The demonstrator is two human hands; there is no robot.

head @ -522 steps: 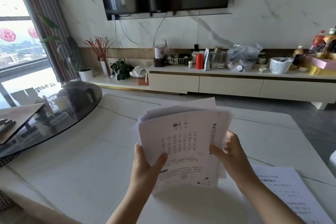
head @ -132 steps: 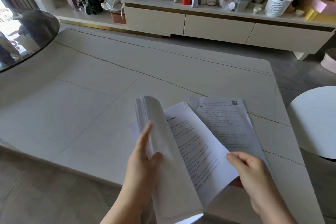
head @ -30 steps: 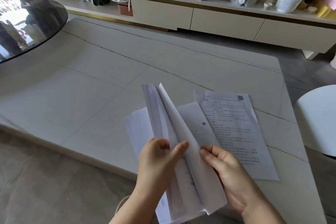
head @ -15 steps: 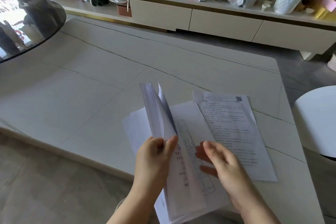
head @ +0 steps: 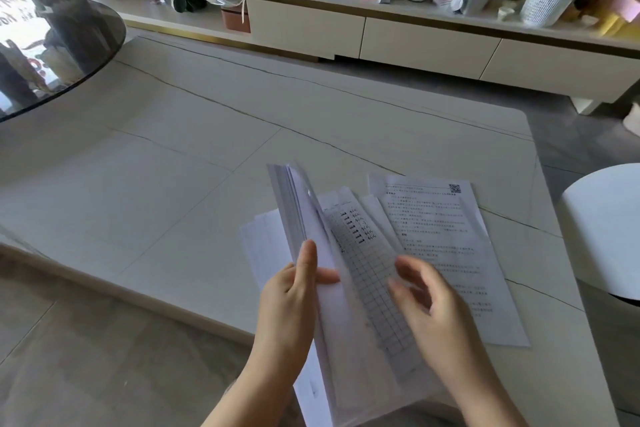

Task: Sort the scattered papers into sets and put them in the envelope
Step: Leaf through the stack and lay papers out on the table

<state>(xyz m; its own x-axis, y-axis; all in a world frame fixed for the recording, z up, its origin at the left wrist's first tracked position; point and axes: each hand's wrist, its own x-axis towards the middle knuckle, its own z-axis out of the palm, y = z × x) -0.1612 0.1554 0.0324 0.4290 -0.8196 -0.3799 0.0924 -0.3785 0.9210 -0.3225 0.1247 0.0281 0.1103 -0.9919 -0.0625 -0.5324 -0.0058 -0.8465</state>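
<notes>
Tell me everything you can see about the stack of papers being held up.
The stack of papers is a thick sheaf of white printed sheets, raised on edge above the white table. The left hand grips its lifted pages, thumb across them. One opened sheet shows a ruled grid with handwriting. The right hand, blurred, hovers over that sheet, fingers loosely curled; contact is unclear.

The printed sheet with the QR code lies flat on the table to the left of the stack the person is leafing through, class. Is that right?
Not quite. The head view shows the printed sheet with the QR code lying flat on the table to the right of the stack, not the left. The left hand holds the stack.
</notes>
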